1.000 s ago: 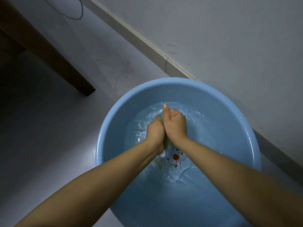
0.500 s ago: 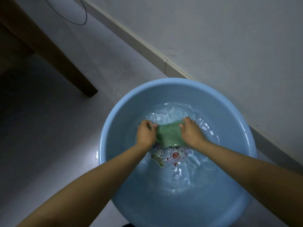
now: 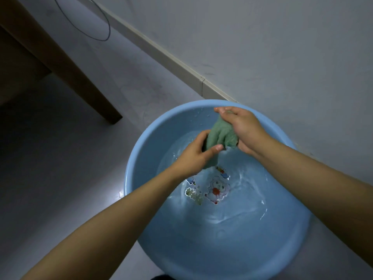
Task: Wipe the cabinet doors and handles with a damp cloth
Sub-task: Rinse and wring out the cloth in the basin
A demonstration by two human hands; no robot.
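Observation:
A wet green cloth (image 3: pixel 221 136) hangs bunched above the water in a round blue basin (image 3: pixel 145 142) on the floor. My right hand (image 3: pixel 245 131) grips its upper end near the basin's far rim. My left hand (image 3: pixel 194 156) closes around its lower part, thumb across the front. The cloth's bottom end is partly hidden behind my left hand. Shallow water ripples over a cartoon picture (image 3: pixel 217 189) on the basin's bottom. No cabinet door or handle is in view.
A brown wooden furniture leg (image 3: pixel 80 77) stands on the grey floor at the left, dark space beneath it. A white wall with a skirting board (image 3: pixel 171 59) runs diagonally just behind the basin. A thin dark cable (image 3: pixel 101 23) loops on the floor at the top.
Both hands have lifted the cloth out of the water and bunched it; half a second ago it was spread flat between them in the basin. The right hand rose toward the far rim.

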